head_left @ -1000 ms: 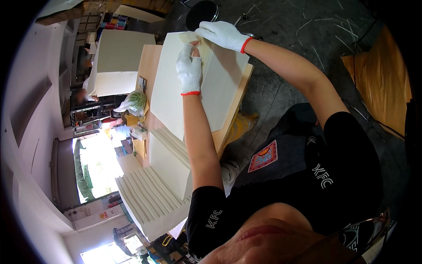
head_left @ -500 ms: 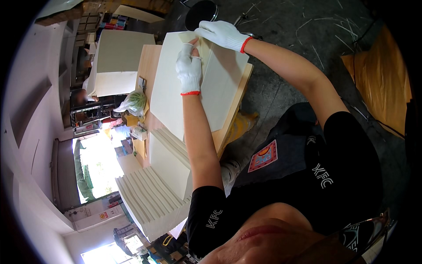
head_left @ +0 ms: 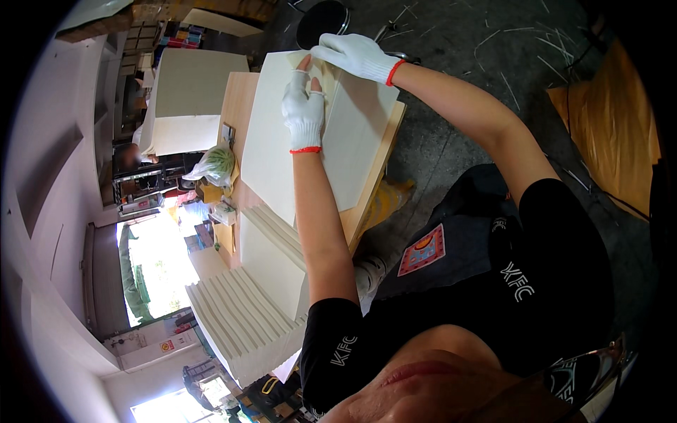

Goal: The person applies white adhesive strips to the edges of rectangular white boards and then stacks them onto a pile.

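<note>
Large cream sheets or boards (head_left: 271, 134) lie on a light wooden table (head_left: 236, 106), with a fold or seam running between two panels. Both my hands wear white knitted gloves with red cuffs. At the far end of the boards, my left hand (head_left: 304, 109) rests on the surface beside the seam, bare thumb and index fingertip stretched out and apart. My right hand (head_left: 356, 56) is at the far edge, fingers bent together near the left fingertip. What it pinches, if anything, is hidden. A pale yellowish strip (head_left: 322, 74) shows between the hands.
Thick stacked cream boards (head_left: 243, 310) stand nearer, on the left. Another stack (head_left: 194, 84) is farther left, near a partly visible person. A plastic bag with something green (head_left: 215, 166) sits at the table's left edge. A round black stool (head_left: 323, 22) stands beyond; brown sheeting (head_left: 610, 134) lies right.
My left index finger has shifted slightly away from the right hand, and its thumb sits a little farther from it. My right hand stays almost still at the edge.
</note>
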A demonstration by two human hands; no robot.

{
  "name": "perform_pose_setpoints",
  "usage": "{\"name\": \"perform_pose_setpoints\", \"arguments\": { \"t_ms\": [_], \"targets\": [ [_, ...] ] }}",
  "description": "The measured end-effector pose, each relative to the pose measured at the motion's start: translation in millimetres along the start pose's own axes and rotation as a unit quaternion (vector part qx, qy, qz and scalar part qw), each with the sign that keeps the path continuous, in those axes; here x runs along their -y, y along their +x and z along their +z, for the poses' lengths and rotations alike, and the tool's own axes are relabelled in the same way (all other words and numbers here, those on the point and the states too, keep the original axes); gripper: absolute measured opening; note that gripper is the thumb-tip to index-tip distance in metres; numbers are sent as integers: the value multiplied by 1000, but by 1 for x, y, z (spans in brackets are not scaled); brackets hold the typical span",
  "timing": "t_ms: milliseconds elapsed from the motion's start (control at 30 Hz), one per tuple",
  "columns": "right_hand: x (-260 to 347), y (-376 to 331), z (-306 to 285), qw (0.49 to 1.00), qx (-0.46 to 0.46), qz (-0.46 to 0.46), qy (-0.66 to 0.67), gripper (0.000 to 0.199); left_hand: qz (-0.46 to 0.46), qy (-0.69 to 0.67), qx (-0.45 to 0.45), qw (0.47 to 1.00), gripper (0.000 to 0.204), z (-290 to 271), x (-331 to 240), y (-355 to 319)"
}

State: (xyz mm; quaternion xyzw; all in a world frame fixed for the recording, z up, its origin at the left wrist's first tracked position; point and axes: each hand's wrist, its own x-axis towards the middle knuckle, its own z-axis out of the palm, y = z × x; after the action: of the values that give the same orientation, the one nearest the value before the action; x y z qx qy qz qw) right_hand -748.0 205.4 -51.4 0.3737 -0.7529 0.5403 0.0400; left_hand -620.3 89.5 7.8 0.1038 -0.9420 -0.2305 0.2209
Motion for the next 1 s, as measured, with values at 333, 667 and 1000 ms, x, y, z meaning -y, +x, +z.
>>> {"name": "perform_pose_setpoints", "arguments": {
  "t_ms": [333, 667, 1000],
  "targets": [
    [-1, -1, 2, 999, -18, -27, -1, 31, 65, 52, 6, 997, 26, -1, 11, 3],
    [-3, 0, 1, 1000, -17, -23, -1, 32, 39, 37, 22, 998, 28, -2, 2, 4],
    [17, -27, -31, 926, 95, -297, -214, 34, 71, 101, -54, 991, 28, -2, 7, -8]
  ]
}}
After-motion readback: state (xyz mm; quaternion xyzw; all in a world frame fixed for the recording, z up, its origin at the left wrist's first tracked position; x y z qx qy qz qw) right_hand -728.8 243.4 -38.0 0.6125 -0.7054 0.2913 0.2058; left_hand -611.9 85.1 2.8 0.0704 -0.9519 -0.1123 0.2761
